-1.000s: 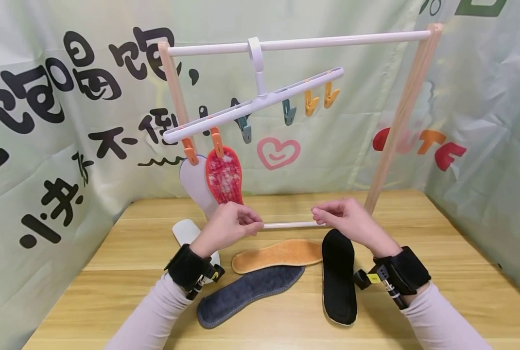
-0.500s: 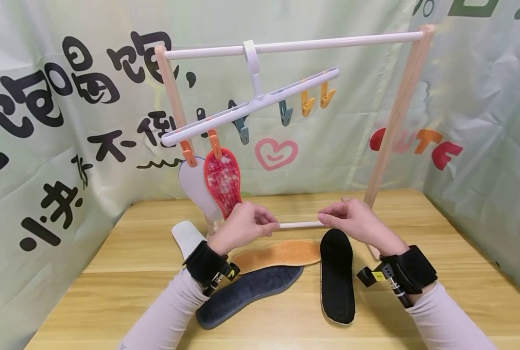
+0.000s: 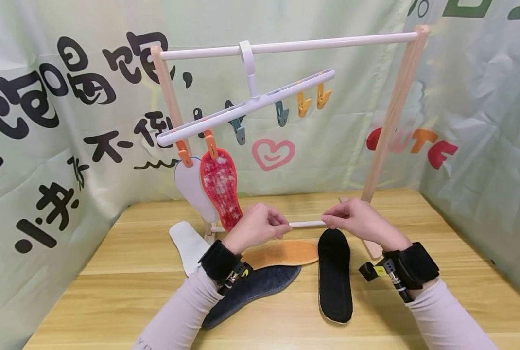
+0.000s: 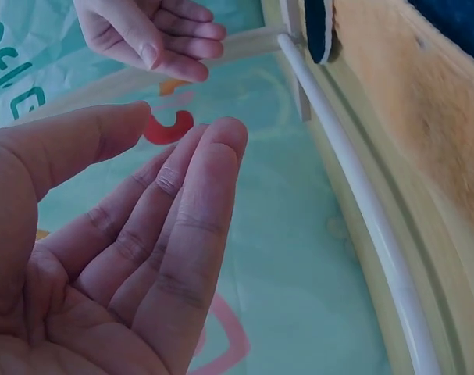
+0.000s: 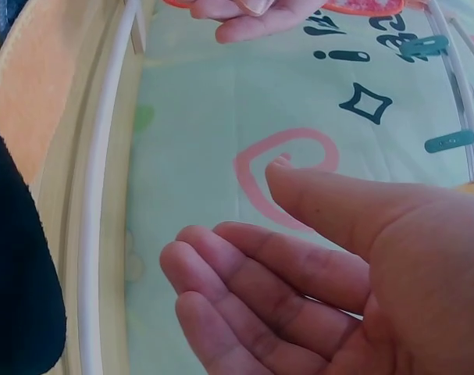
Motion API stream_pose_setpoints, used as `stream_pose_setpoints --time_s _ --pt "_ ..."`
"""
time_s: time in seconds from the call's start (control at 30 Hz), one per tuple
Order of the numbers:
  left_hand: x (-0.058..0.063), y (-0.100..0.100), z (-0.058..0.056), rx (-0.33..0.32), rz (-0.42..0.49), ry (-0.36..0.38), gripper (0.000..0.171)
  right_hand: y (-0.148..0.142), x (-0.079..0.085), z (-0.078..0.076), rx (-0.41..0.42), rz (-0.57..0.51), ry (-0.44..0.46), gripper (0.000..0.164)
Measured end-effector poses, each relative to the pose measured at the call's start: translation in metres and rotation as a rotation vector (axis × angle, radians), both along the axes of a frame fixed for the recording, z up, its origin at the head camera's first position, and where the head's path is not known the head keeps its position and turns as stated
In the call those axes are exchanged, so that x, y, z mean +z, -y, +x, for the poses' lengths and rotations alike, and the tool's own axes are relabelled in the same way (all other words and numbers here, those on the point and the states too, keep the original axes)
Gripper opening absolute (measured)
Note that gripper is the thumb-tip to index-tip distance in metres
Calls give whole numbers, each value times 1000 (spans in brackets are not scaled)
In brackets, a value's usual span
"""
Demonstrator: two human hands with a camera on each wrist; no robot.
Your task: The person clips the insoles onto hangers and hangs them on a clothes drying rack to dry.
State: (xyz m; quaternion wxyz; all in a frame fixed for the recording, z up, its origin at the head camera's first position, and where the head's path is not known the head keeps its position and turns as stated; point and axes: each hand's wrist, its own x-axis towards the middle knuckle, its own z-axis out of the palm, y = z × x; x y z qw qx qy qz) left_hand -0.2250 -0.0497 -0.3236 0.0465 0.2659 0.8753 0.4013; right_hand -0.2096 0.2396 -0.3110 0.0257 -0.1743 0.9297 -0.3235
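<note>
My left hand [image 3: 260, 224] hovers in front of the rack's lower white bar [image 3: 307, 224], thumb and fingers apart with nothing between them in the left wrist view. Opposite it my right hand [image 3: 356, 219], also holding nothing, is just above the tip of a black insole [image 3: 334, 277]. An orange insole [image 3: 282, 253] and a dark grey insole [image 3: 260, 289] lie below the left hand, the grey one partly covered by that arm. A white insole [image 3: 183, 243] lies further left. From orange clips [image 3: 210, 145] hang a red patterned insole [image 3: 219, 182] and a pale one [image 3: 192, 187].
A lilac clip hanger [image 3: 264, 101] hooks over the upper bar [image 3: 330, 43] of a wooden rack [image 3: 391, 116], tilted down to the left. Teal clips [image 3: 282, 114] and yellow clips [image 3: 303, 104] on it hold nothing. A printed cloth [image 3: 321, 160] encloses the wooden table [image 3: 94, 291].
My left hand has moved right, closer to the right hand, its forearm now covering part of the dark grey insole. My right hand has shifted slightly right relative to the insoles.
</note>
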Motion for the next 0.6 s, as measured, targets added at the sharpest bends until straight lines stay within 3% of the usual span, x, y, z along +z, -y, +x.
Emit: stream_pose_setpoints --time_s 0.3,0.6 --pt "-1 -20 -2 -4 -22 2 11 -12 2 -6 8 33 32 34" --pt "-9 -30 -3 -25 9 65 11 -16 1 -7 21 17 75 31"
